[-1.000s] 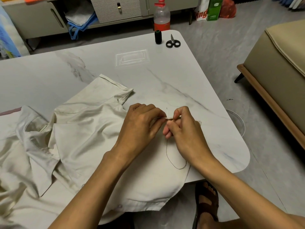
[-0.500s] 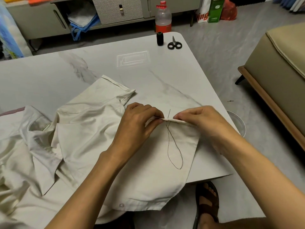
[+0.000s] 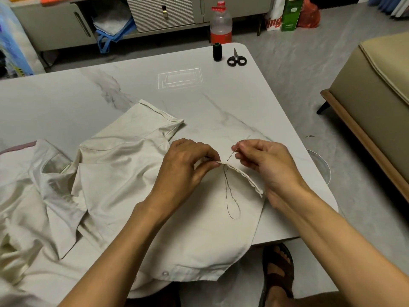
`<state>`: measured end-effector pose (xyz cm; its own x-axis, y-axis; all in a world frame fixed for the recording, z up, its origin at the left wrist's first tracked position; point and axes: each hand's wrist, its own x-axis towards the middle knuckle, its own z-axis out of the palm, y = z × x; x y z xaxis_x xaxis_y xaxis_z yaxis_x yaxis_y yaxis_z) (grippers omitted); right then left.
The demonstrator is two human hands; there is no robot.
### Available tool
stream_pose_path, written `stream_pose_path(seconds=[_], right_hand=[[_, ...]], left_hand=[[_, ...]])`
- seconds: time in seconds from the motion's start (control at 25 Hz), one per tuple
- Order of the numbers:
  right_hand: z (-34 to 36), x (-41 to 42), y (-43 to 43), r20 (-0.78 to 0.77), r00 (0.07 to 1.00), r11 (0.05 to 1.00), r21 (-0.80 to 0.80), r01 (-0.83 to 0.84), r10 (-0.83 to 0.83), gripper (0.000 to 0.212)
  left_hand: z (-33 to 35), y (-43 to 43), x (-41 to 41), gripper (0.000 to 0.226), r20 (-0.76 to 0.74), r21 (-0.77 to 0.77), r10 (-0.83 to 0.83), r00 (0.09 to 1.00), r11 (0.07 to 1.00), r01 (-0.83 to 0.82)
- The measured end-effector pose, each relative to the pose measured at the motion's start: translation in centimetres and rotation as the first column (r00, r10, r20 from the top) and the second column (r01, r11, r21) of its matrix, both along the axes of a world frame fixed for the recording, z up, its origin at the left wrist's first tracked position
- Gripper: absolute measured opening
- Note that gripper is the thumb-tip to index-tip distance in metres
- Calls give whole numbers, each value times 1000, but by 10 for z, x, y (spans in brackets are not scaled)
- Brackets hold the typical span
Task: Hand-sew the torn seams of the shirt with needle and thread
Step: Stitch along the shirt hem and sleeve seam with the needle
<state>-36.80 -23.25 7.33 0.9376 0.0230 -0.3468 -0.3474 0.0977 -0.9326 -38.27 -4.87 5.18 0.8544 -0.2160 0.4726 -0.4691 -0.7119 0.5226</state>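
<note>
The cream shirt [image 3: 124,196] lies spread over the near half of the table [image 3: 66,103], its hem hanging over the table's near edge and one sleeve pointing toward the table's middle. Near the table's right edge, a folded seam edge [image 3: 244,175] of the shirt is lifted into a low ridge.

The left hand [image 3: 183,171] pinches the inner end of that ridge between thumb and forefinger, the other fingers curled over the cloth. The right hand [image 3: 270,165] is closed in a fine pinch on the needle [image 3: 231,154], which slants up and away from the ridge. The needle is very thin, so whether its point is in the cloth is hard to tell. The heel of the right hand sits beside the outer end of the ridge. Dark thread [image 3: 230,196] drops from the ridge and lies in a long loop on the shirt.

At the table's far right corner a black spool [image 3: 217,52] stands upright, with small black-handled scissors [image 3: 236,59] just beside it. Beyond the table's far edge a plastic bottle [image 3: 220,23] with a red cap stands on the floor in front of a low cabinet [image 3: 159,14]. A tan sofa [image 3: 376,96] stands well apart from the table's right side. Below the table's near edge a foot in a dark sandal [image 3: 278,269] rests on the floor.
</note>
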Motion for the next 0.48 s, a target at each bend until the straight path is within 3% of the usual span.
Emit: stream_pose_path(seconds=[0.16, 0.48], right_hand=[[1, 4, -1, -31, 991, 945, 300, 131, -128, 14], [-4, 0, 6, 14, 996, 951, 298, 84, -93, 14]], left_hand=[[0, 4, -3, 8, -34, 6, 18, 999, 1000, -18], [2, 5, -5, 6, -85, -37, -33, 996, 999, 30]])
